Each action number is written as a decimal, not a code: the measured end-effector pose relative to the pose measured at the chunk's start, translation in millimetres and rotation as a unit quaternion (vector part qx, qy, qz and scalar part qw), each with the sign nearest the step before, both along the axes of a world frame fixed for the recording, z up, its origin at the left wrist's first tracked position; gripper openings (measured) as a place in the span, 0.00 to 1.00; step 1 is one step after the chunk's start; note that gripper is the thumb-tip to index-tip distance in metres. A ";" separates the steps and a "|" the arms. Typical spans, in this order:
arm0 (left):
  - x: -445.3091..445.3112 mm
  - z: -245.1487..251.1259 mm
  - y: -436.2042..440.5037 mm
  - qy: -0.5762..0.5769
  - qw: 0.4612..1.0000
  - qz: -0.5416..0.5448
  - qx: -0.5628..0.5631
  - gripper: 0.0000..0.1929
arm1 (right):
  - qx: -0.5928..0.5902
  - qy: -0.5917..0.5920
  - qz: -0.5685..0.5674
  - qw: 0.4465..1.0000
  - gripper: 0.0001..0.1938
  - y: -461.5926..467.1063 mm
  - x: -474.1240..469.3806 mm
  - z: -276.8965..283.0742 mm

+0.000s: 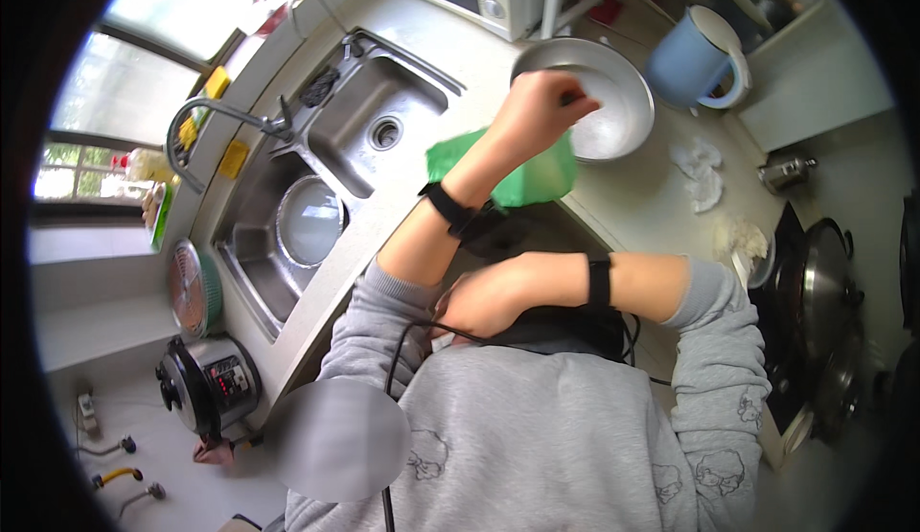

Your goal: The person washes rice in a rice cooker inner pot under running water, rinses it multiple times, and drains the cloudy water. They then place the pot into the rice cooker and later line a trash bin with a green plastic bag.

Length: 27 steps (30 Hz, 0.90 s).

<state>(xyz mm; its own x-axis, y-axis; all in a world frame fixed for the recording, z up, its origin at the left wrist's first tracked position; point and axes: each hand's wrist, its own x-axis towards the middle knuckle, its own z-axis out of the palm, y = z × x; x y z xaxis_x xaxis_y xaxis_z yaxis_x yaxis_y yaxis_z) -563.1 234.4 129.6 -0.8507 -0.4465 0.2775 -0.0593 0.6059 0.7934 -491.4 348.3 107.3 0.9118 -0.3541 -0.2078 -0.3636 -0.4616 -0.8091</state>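
Observation:
My left hand point(548, 106) is raised over the near side of a round metal basin point(611, 118). Its fingers are curled towards the thumb; a small dark spot shows between them, and whether that is an object or shadow is unclear. Behind the left forearm, at the counter's edge, is a crumpled-looking green plastic item point(537, 176), probably a bag. My right hand point(489, 300) reaches across my front to the left sleeve point(384, 320), blurred, with its fingertips hidden there. Both wrists wear black bands.
A double steel sink point(381, 93) holds a round metal-rimmed bowl point(310, 221) in its nearer basin. On the right counter point(640, 201) are a blue pitcher point(686, 57), crumpled white tissue point(698, 172) and a stove with a lidded pan point(826, 287). A black cable point(395, 367) hangs by my front.

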 end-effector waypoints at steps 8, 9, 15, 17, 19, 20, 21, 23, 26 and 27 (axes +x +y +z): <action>35.6 -42.3 10.8 0.006 0.984 0.080 0.158 0.10 | 0.006 -0.052 -0.406 0.912 0.19 88.4 -173.6 71.9; 34.6 -41.6 20.8 -0.011 0.984 0.072 0.164 0.10 | 0.023 -0.053 -0.456 0.888 0.18 103.9 -183.9 78.6; 19.2 -31.0 73.3 -0.078 0.976 -0.101 0.177 0.08 | -0.080 -0.110 -0.668 0.731 0.14 180.0 -202.8 85.2; 16.8 -25.5 75.6 -0.080 0.971 -0.115 0.193 0.07 | -0.077 -0.176 -0.706 0.681 0.12 196.8 -196.5 73.5; 17.0 -20.0 73.2 -0.085 0.957 -0.108 0.254 0.06 | -0.073 -0.193 -0.741 0.639 0.11 197.0 -183.0 55.2; 15.8 -18.0 71.2 -0.065 0.951 -0.121 0.278 0.06 | -0.044 -0.184 -0.762 0.619 0.11 192.8 -174.9 45.2; 16.0 -15.5 68.4 -0.051 0.946 -0.118 0.298 0.07 | 0.014 -0.205 -0.775 0.598 0.13 185.5 -167.1 35.0; 14.4 -10.4 62.0 0.004 0.925 -0.184 0.333 0.08 | -0.006 -0.211 -0.758 0.617 0.29 170.3 -157.7 18.0; 14.0 -1.4 50.9 0.047 0.905 -0.262 0.331 0.09 | 0.020 -0.305 -0.746 0.592 0.40 144.8 -147.2 2.6; 13.9 1.1 47.9 0.054 0.899 -0.283 0.329 0.09 | -0.007 -0.345 -0.723 0.598 0.37 139.3 -148.1 1.9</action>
<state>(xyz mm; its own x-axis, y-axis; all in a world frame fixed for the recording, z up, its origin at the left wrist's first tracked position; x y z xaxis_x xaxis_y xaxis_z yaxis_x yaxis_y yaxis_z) -549.2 282.4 130.7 -0.9774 -0.0483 0.2059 0.2095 -0.0877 0.9739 -639.4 487.6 109.2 -0.4834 -0.8738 0.0525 0.0274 -0.0751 -0.9968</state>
